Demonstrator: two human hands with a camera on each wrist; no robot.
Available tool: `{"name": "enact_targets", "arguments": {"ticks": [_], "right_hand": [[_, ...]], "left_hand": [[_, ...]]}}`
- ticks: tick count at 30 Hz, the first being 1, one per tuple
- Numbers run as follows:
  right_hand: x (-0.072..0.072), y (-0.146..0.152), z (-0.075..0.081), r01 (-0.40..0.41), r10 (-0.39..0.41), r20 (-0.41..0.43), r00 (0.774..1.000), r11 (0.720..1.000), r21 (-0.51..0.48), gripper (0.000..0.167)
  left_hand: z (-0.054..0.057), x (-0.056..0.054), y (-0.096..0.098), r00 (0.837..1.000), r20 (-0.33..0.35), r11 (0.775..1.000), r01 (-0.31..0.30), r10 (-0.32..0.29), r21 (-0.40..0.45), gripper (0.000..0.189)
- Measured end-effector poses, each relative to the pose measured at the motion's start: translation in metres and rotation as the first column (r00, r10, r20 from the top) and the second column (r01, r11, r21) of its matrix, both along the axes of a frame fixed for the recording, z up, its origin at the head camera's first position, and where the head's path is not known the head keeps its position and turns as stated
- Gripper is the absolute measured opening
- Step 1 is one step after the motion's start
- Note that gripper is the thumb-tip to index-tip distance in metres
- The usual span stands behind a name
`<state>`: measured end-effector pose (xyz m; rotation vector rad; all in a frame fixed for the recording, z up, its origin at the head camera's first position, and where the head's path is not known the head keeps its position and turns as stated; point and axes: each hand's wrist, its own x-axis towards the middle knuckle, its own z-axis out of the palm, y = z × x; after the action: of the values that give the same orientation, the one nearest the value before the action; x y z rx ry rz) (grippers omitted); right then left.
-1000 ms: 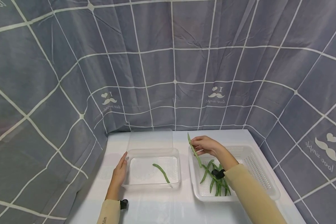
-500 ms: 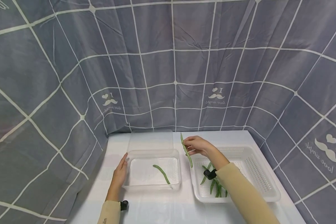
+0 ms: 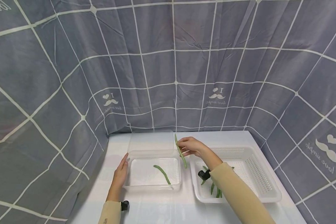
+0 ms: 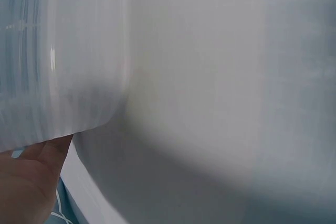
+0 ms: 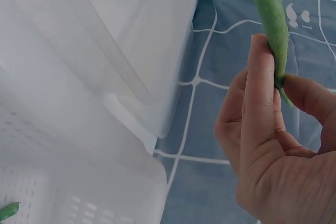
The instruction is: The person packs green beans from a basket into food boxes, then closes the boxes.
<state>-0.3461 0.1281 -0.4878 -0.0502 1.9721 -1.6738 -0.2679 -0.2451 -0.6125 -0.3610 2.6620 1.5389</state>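
My right hand (image 3: 191, 146) pinches a green bean (image 3: 180, 151) between thumb and fingers, holding it up between the two containers. In the right wrist view the bean (image 5: 272, 22) rises from the fingertips. My left hand (image 3: 119, 174) rests with straight fingers along the left side of a clear plastic container (image 3: 151, 187); in the left wrist view this hand (image 4: 31, 182) is partly hidden by the container wall (image 4: 89, 51). One curved green bean (image 3: 163, 174) lies inside that container. More beans (image 3: 216, 190) lie in the white perforated basket (image 3: 274, 196), mostly hidden by my right forearm.
A clear flat lid (image 3: 152, 140) lies behind the container on the white table (image 3: 156, 211). Grey checked cloth (image 3: 162, 68) hangs at the back and both sides. The basket stands to the right of the container, with a narrow gap between them.
My right hand has moved left with its green bean, from over the basket to the gap beside the clear container. The left hand has stayed at the container's side.
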Motion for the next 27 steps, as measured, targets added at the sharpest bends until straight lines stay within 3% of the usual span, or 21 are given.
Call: {"name": "enact_targets", "arguments": {"ticks": [9,27], "right_hand": [[-0.002,-0.014,-0.006,-0.003,0.004,0.021,1.000,1.000,-0.018,0.029],[0.001,-0.048,-0.019,-0.039,0.038,0.017,0.999,0.997,0.067,0.019]], "left_hand": [[0.000,-0.001,0.001,1.000,-0.006,1.000,-0.004,0.004,-0.001,0.054],[0.000,-0.001,-0.001,1.000,-0.005,1.000,-0.007,0.007,-0.014,0.054]]}}
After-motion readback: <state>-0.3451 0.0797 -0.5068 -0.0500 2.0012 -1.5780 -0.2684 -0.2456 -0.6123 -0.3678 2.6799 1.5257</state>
